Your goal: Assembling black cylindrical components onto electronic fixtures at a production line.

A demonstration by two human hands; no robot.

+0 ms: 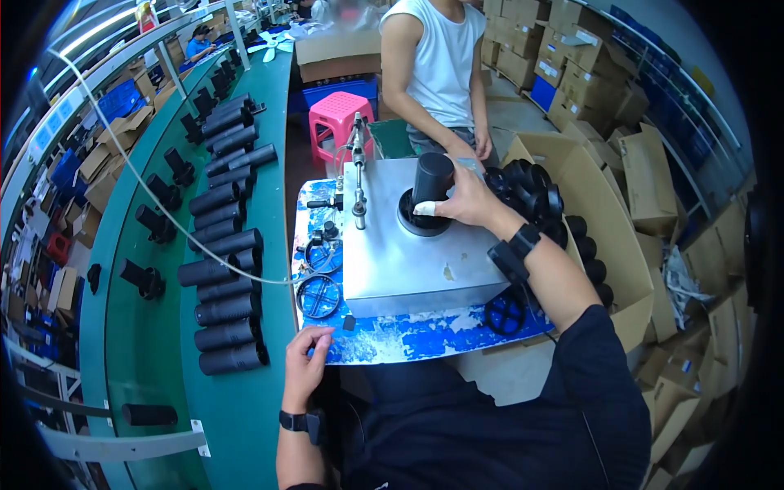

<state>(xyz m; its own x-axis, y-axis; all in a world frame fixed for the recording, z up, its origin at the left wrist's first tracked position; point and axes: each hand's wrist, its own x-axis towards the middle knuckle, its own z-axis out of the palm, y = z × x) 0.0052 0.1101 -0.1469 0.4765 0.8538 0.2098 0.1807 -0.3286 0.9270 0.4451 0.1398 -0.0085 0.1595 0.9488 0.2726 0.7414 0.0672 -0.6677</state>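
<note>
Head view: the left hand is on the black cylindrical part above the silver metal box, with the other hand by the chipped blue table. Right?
No: the head view shows the right hand on the black cylindrical part above the silver metal box; the left hand is by the chipped blue table.

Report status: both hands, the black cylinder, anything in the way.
Right hand gripping black cylinder. Left hand loosely curled by blue table, seemingly empty. Cylinder upright atop metal box; metal fixture to its left, apart.
</note>
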